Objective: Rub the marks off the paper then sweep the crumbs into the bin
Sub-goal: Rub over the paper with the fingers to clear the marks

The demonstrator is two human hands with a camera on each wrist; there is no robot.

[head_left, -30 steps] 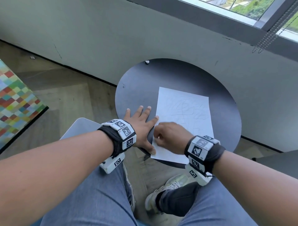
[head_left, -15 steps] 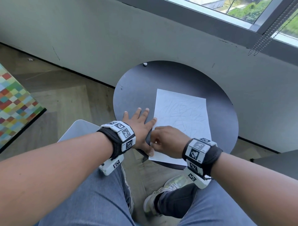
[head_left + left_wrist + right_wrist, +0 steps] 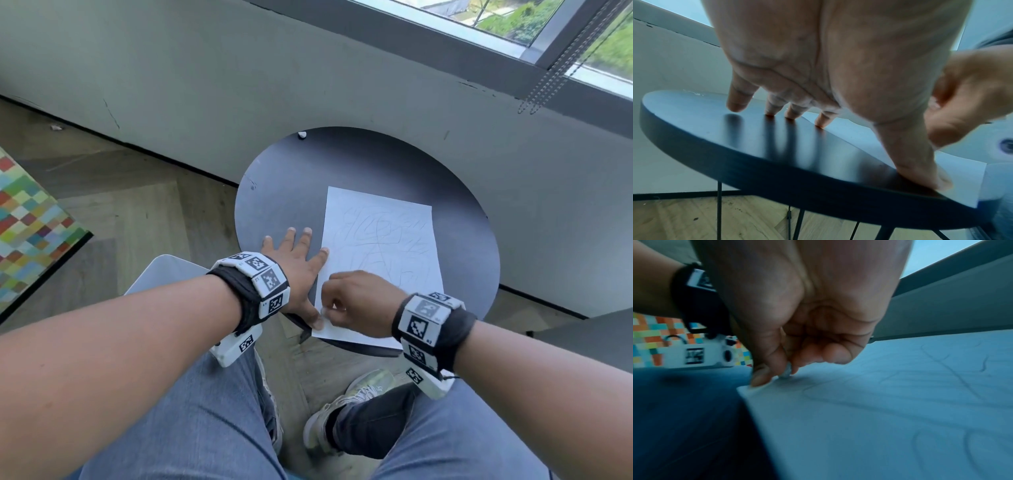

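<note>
- We see only a sliver of the small eraser (image 3: pixel 786 372) pinched in the right hand (image 3: pixel 356 301); the fingers hide the rest.
- The right hand covers the paper's (image 3: pixel 383 246) near part.
- The pencil marks (image 3: pixel 380 236) are too faint to read.
- The right-wrist view is blurred.

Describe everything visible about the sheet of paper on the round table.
The white rectangular sheet of paper lies flat on the dark round table, its near edge overhanging the rim. Faint pencil scribbles still cover most of it. The left hand holds its left edge with forefinger and thumb; the right hand pinches a small eraser against its near left corner.
</note>
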